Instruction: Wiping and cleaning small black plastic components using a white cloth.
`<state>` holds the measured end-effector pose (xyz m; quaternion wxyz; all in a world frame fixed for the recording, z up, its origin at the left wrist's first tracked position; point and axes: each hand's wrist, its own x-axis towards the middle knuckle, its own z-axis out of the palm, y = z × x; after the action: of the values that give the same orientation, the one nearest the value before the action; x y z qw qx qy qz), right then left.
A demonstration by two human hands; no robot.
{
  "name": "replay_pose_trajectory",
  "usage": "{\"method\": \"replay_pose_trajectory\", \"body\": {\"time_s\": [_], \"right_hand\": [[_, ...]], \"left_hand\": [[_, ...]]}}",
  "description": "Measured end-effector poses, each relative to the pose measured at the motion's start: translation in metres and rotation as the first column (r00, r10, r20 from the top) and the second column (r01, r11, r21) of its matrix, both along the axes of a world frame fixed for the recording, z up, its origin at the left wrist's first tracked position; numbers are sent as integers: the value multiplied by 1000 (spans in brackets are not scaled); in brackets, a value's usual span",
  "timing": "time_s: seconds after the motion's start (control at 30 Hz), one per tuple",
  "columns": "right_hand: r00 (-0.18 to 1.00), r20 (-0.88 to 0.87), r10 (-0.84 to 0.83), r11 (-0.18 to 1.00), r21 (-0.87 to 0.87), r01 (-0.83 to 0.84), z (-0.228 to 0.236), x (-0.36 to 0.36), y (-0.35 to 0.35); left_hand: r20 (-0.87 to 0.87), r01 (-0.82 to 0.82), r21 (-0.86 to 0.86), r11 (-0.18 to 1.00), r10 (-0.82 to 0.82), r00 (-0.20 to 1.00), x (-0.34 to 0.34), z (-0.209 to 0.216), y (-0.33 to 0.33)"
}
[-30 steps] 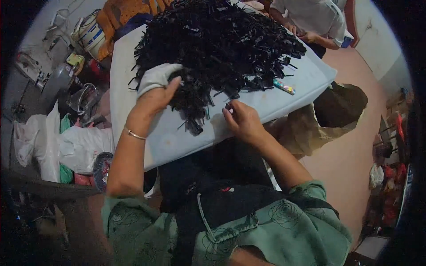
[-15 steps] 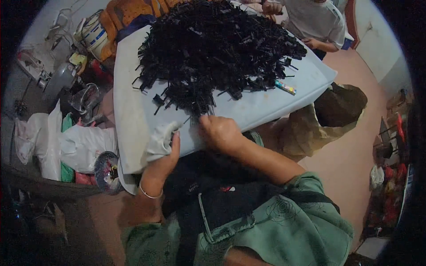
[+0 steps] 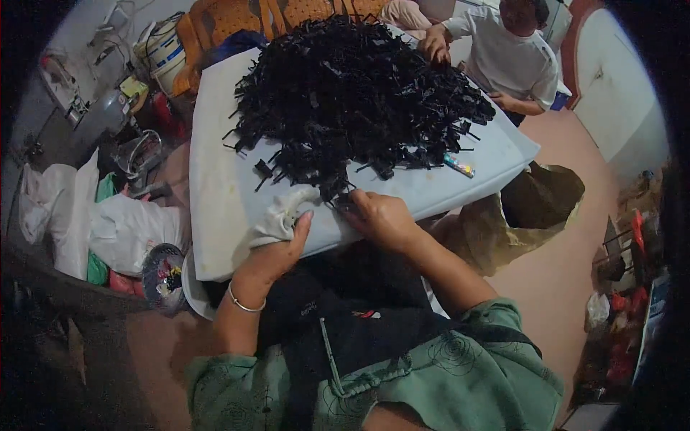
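A big heap of black plastic parts (image 3: pixel 359 93) with thin prongs covers much of a pale, padded-looking table (image 3: pixel 219 237). At the near tip of the heap, my right hand (image 3: pixel 384 219) is closed, its fingertips pinching a small black plastic part (image 3: pixel 343 204). To its left, my left hand (image 3: pixel 277 251) is curled in a white cloth (image 3: pixel 279 219) that bunches over its fingers. The left thumb stays bare and points up beside the cloth. Whether a black part is also inside the cloth is hidden.
A person in a white shirt (image 3: pixel 503 54) sits at the far right, one hand at the heap. A small colourful tube-like packet (image 3: pixel 458 165) lies on the table. An open brown sack (image 3: pixel 517 230) stands right; white bags (image 3: pixel 133 230) and a dark basket (image 3: pixel 164 276) stand left.
My view has tilted up, showing more of the other person, whose hand now reaches the heap. My hands remain close together near the table's front edge, the right one less blurred.
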<state>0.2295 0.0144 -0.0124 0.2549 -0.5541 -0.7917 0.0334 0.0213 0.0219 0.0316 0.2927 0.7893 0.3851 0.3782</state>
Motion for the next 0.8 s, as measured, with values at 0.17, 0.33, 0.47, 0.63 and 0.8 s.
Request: {"method": "replay_pose_trajectory", "body": {"time_s": [0.17, 0.33, 0.47, 0.63, 0.8], "right_hand": [[980, -189, -59, 998, 3, 60, 1, 12, 4], [795, -600, -86, 996, -47, 72, -3, 18, 13], [917, -396, 55, 996, 92, -20, -3, 14, 6], [994, -43, 102, 983, 160, -94, 6, 10, 0], [973, -46, 227, 954, 210, -213, 20, 4, -8]], "left_hand": [[3, -10, -16, 1000, 10, 1000, -2, -1, 4], [70, -120, -353, 928, 154, 986, -3, -1, 1], [192, -65, -278, 958, 122, 974, 2, 1, 3], [-127, 104, 125, 987, -88, 988, 16, 10, 9], [-166, 247, -21, 969, -247, 955, 24, 6, 15]]}}
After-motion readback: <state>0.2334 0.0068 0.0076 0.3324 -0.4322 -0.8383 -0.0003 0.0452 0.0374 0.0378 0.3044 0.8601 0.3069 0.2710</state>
